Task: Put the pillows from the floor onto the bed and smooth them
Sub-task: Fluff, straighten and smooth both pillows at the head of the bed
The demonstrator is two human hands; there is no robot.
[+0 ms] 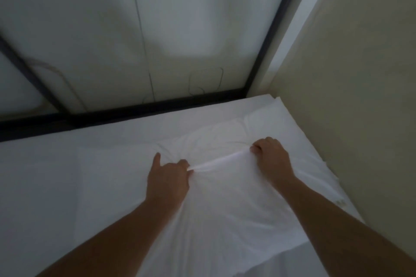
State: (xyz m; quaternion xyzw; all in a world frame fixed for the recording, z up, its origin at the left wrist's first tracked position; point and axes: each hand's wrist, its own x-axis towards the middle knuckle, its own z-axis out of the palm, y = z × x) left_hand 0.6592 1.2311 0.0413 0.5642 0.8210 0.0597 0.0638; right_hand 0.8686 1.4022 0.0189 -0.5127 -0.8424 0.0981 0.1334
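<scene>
A white pillow (225, 209) lies on the white bed (56, 175), near the bed's right side by the wall. Both my hands rest on its upper part. My left hand (167, 177) pinches a fold of the pillowcase between thumb and fingers, its index finger sticking up. My right hand (270, 155) grips the other end of the same fold, which is pulled taut between the two hands. Wrinkles radiate from both grips. No pillow on the floor is in view.
A dark bed frame bar (112, 114) runs along the far edge of the mattress, with another dark post (276, 29) rising at the right. A white panel (180, 18) stands behind. A beige wall (360, 96) borders the bed's right side.
</scene>
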